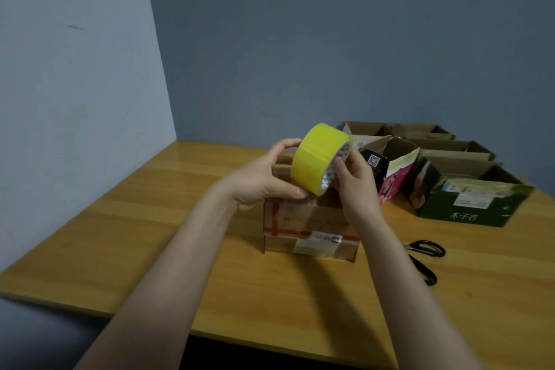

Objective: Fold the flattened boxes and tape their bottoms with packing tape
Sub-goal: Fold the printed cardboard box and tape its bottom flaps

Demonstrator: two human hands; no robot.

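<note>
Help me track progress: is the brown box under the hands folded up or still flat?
Folded up: the brown box stands on the table, walls upright, below the tape roll.

Brown box (310, 234): top hidden behind left hand (264, 182), right hand (356, 180) and tape roll (315, 159); label print too small to read; right of the brown box, scissors (428, 248) blades covered by the right forearm (390, 252); desk (120, 234) cut off at frame edge beyond them.

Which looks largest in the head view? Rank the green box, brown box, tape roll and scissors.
1-2. green box and brown box: alike, the latter partly hidden, so unranked.
3. tape roll, though held nearer the camera.
4. scissors.
</note>
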